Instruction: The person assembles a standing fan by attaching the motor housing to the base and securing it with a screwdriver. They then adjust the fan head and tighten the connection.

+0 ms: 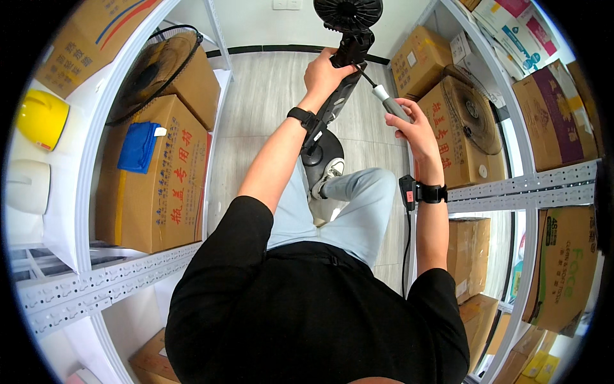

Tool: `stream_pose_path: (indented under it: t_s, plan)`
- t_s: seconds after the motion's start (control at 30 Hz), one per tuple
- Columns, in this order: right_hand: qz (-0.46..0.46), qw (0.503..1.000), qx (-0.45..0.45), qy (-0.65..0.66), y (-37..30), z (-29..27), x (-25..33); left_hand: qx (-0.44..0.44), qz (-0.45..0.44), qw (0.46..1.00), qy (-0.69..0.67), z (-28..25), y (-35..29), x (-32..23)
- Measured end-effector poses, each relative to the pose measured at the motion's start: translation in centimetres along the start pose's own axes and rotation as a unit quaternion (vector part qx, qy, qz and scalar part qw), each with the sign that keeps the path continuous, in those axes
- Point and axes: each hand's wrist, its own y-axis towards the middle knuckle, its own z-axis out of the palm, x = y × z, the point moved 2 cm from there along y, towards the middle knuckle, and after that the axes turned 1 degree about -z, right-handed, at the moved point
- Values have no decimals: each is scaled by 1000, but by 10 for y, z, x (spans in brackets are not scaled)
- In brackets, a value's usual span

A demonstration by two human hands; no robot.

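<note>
In front of me stands a black pedestal fan (338, 105) with its guard and blades off, the round motor head (348, 11) uppermost and the round base (331, 144) on the floor by my shoe. My left hand (322, 75) is closed around the neck just below the motor head. A screwdriver (389, 102) with a grey and white handle is held in the fingers of my right hand (417, 131). Its shaft slants up and left to the fan's neck. The exact spot where the tip meets the neck is too small to make out.
Metal shelves flank me on both sides. A wire fan guard (160, 70) rests among cardboard boxes (163, 185) at left; another guard (472, 109) leans on a box at right. A yellow helmet (46, 118) sits on the left shelf. A black cable (407, 256) hangs from my right wrist.
</note>
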Motion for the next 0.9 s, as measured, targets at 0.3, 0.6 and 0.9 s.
stream_pose_path:
  t_s: [0.3, 0.6, 0.9]
  plan:
    - [44, 998, 34, 41, 2, -8, -2, 10, -4, 1000, -2, -3, -3, -7]
    - [104, 992, 18, 66, 1, -7, 6, -2, -1, 1000, -3, -2, -1, -1]
    - [96, 988, 68, 100, 6, -12, 0, -4, 10, 1000, -1, 1, 2, 6]
